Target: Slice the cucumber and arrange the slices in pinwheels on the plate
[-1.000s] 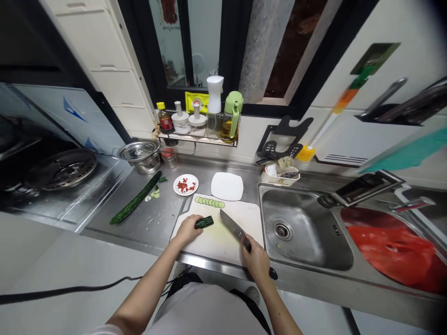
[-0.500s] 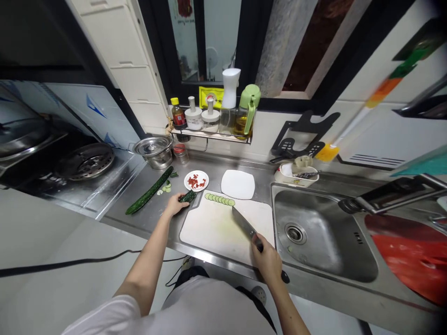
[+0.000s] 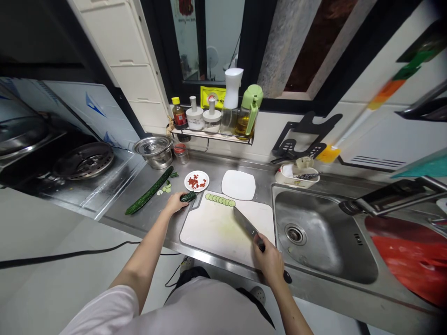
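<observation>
My left hand [image 3: 175, 203] is closed around a short dark green cucumber piece [image 3: 188, 197] at the upper left corner of the white cutting board [image 3: 206, 232]. In my right hand [image 3: 270, 259] is the handle of a kitchen knife [image 3: 245, 222]; its blade points up and left over the board, the tip near a neat row of cucumber slices [image 3: 220, 200]. A long whole cucumber [image 3: 149, 191] lies on the counter to the left, beside small cucumber scraps [image 3: 167, 187]. Below my right wrist a black handle [image 3: 287, 277] sticks out, the rest hidden.
Behind the board stand a round plate [image 3: 187, 187] with chopped red bits and a white square plate [image 3: 239, 184]. A lidded steel pot [image 3: 159, 159] and a red-lidded jar [image 3: 180, 153] are at the back left. The sink [image 3: 321, 242] adjoins the board's right side.
Hardly anything differs. My left hand still grips the cucumber piece near the board's corner, and the knife stays over the board; the view has shifted very slightly.
</observation>
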A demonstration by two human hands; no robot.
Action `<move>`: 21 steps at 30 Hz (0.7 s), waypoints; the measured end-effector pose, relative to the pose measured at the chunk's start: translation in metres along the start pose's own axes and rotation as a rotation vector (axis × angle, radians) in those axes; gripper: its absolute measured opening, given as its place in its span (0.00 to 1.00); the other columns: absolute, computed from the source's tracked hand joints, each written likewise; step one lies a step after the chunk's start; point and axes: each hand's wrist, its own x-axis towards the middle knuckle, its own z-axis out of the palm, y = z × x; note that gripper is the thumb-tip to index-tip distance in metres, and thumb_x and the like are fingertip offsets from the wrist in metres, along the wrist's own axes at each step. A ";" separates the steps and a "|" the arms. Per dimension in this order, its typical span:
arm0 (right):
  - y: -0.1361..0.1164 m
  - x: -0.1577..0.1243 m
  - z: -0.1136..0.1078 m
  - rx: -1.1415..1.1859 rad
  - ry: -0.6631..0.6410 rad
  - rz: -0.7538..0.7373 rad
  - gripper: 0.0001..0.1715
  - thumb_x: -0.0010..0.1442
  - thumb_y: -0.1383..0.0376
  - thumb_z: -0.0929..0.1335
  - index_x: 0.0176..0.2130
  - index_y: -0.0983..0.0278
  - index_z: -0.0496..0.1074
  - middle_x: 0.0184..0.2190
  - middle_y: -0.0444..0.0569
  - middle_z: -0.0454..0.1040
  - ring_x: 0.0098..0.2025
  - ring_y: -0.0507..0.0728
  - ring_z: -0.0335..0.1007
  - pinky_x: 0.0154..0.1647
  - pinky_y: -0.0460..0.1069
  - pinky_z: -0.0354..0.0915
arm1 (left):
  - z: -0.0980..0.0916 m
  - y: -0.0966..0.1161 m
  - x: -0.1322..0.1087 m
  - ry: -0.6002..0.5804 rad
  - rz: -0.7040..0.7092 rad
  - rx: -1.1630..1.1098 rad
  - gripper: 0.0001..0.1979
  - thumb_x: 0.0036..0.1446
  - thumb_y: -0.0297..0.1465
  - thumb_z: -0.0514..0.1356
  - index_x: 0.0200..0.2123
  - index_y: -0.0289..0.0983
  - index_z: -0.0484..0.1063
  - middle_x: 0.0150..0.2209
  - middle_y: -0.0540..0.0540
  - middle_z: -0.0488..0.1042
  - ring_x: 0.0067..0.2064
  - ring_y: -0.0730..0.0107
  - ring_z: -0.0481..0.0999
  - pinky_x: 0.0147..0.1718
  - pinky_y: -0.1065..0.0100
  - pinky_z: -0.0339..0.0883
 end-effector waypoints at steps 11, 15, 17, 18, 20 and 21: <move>-0.004 0.000 -0.001 0.017 -0.018 -0.016 0.25 0.64 0.56 0.60 0.55 0.60 0.72 0.48 0.51 0.77 0.47 0.61 0.74 0.44 0.50 0.65 | -0.007 0.003 -0.005 -0.009 0.045 -0.013 0.35 0.44 0.37 0.69 0.58 0.40 0.68 0.52 0.42 0.75 0.53 0.54 0.72 0.51 0.61 0.64; -0.003 -0.001 0.000 0.027 -0.009 -0.018 0.24 0.64 0.58 0.60 0.55 0.60 0.72 0.48 0.50 0.77 0.47 0.60 0.74 0.44 0.49 0.64 | -0.009 0.018 -0.015 0.138 0.006 0.029 0.34 0.49 0.41 0.66 0.59 0.42 0.66 0.53 0.41 0.72 0.55 0.53 0.70 0.52 0.58 0.62; -0.003 -0.001 0.002 0.039 0.002 -0.015 0.24 0.64 0.58 0.60 0.55 0.60 0.72 0.48 0.50 0.77 0.46 0.60 0.74 0.44 0.49 0.64 | -0.005 0.031 -0.021 0.241 0.005 0.051 0.29 0.53 0.41 0.63 0.58 0.43 0.67 0.54 0.41 0.71 0.56 0.52 0.68 0.55 0.56 0.60; -0.003 -0.002 0.002 0.045 0.008 -0.008 0.23 0.64 0.58 0.60 0.55 0.60 0.72 0.48 0.50 0.77 0.46 0.59 0.74 0.44 0.49 0.64 | -0.001 0.039 -0.024 0.272 0.023 0.048 0.26 0.55 0.41 0.61 0.58 0.43 0.68 0.54 0.41 0.71 0.56 0.53 0.68 0.55 0.56 0.59; -0.003 -0.002 0.003 0.053 0.007 0.013 0.23 0.65 0.57 0.60 0.53 0.59 0.73 0.46 0.49 0.78 0.45 0.59 0.74 0.42 0.48 0.64 | 0.011 0.057 -0.030 0.273 0.085 0.031 0.23 0.58 0.39 0.59 0.56 0.42 0.69 0.53 0.41 0.71 0.55 0.54 0.68 0.55 0.56 0.57; -0.003 -0.002 0.004 0.054 -0.001 0.030 0.23 0.65 0.57 0.59 0.53 0.59 0.73 0.44 0.49 0.79 0.44 0.59 0.75 0.41 0.48 0.64 | 0.019 0.066 -0.032 0.246 0.119 0.021 0.21 0.58 0.39 0.58 0.55 0.42 0.70 0.52 0.41 0.72 0.54 0.54 0.68 0.55 0.57 0.57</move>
